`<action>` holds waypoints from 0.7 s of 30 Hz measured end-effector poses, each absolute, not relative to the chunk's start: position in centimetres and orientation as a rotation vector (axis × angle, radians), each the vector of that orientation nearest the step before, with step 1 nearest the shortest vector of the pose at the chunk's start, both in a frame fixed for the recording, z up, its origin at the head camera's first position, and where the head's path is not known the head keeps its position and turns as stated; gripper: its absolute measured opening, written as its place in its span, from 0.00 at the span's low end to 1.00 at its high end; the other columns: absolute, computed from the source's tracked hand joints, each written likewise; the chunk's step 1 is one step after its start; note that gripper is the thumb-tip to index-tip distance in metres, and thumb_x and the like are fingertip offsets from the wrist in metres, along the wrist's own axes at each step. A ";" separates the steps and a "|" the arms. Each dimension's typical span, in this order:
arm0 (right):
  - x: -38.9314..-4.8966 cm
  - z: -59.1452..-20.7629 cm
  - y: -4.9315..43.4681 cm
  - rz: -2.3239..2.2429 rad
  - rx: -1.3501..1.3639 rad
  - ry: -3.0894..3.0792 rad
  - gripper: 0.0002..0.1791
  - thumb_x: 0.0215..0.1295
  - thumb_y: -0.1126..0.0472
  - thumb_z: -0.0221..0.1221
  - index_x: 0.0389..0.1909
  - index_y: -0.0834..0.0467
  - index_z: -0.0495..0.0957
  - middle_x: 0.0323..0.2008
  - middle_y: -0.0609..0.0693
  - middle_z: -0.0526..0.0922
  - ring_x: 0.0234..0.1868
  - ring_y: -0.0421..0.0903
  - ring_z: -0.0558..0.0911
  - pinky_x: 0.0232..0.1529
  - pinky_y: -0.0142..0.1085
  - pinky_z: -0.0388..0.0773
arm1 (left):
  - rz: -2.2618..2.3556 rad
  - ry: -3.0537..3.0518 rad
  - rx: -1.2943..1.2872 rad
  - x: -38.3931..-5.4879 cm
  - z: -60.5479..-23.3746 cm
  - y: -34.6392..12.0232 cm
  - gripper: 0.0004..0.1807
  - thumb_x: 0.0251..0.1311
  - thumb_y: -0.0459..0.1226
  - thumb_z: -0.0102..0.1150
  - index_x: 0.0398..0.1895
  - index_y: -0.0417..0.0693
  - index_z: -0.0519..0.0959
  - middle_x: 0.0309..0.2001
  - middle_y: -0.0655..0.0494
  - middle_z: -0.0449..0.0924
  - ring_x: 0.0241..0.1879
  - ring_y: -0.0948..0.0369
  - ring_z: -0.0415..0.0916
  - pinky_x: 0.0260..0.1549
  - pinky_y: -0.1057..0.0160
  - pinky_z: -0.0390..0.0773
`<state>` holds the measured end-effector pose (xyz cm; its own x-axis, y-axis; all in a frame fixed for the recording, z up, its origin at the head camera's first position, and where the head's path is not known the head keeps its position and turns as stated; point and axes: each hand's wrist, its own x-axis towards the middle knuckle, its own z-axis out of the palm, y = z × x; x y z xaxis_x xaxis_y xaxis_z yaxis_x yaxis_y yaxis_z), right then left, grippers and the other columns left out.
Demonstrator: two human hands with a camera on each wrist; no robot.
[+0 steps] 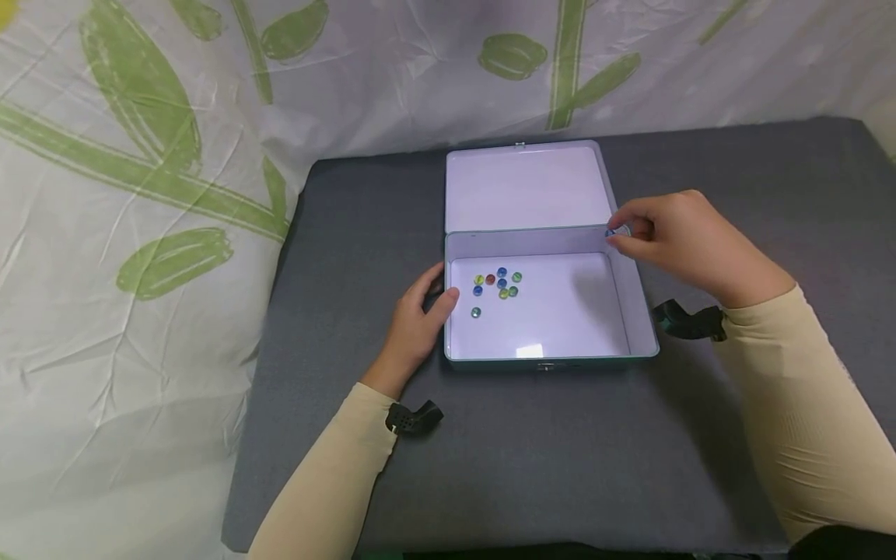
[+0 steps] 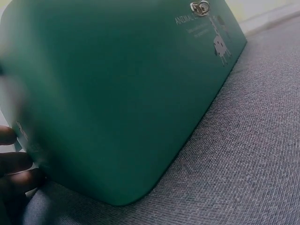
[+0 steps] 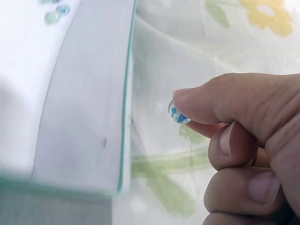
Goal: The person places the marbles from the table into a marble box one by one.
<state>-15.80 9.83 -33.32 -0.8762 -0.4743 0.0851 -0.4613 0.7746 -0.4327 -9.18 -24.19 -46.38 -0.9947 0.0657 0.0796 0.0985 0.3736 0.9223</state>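
A clear glass marble with blue swirls (image 3: 179,114) is pinched between the thumb and forefinger of my right hand (image 1: 689,241). That hand is over the back right corner of an open green tin box (image 1: 553,363) with a white inside. My left hand (image 1: 416,323) holds the box's left side, its thumb at the rim and its fingers along the outer wall. In the left wrist view those fingers (image 2: 16,161) lie against the green wall (image 2: 108,108). Several marbles, among them a red one (image 1: 490,279) and a yellow one (image 1: 479,279), lie on the left part of the box floor.
The box's lid (image 1: 525,190) is folded back flat behind it. A dark grey cloth (image 1: 532,467) covers the table. Behind and to the left hangs a white sheet (image 1: 392,85) with green leaf patterns. Black wrist cameras (image 1: 689,320) sit on both wrists.
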 end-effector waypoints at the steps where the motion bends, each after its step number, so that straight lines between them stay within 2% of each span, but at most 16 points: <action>1: -15.9 -33.3 9.4 -0.709 -0.786 2.925 0.06 0.63 0.62 0.63 0.39 0.56 0.85 0.16 0.45 0.68 0.16 0.38 0.61 0.23 0.32 0.62 | -1.733 -2.581 -0.149 -9.2 -46.4 -24.2 0.34 0.65 0.55 0.51 0.71 0.50 0.66 0.65 0.47 0.70 0.63 0.56 0.68 0.65 0.49 0.61; 10: -16.6 -33.6 6.1 -0.705 -0.859 2.860 0.05 0.62 0.64 0.63 0.38 0.57 0.85 0.16 0.46 0.69 0.17 0.41 0.65 0.23 0.33 0.63 | -1.709 -2.595 -0.138 -9.1 -46.2 -24.3 0.32 0.66 0.51 0.53 0.71 0.51 0.67 0.64 0.46 0.71 0.63 0.55 0.68 0.64 0.49 0.63; 21: -17.4 -35.0 2.9 -0.738 -0.907 2.743 0.05 0.61 0.63 0.64 0.37 0.58 0.84 0.15 0.47 0.68 0.18 0.42 0.66 0.25 0.36 0.65 | -1.737 -2.596 -0.140 -9.3 -46.3 -24.3 0.34 0.66 0.53 0.52 0.71 0.50 0.66 0.65 0.47 0.71 0.63 0.56 0.69 0.64 0.50 0.63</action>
<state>-17.39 2.95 -34.96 -0.8032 -0.5957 0.0035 -0.5169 0.6941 -0.5010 -9.29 -24.31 -46.28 -0.9959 0.0656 0.0624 0.0827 0.3789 0.9217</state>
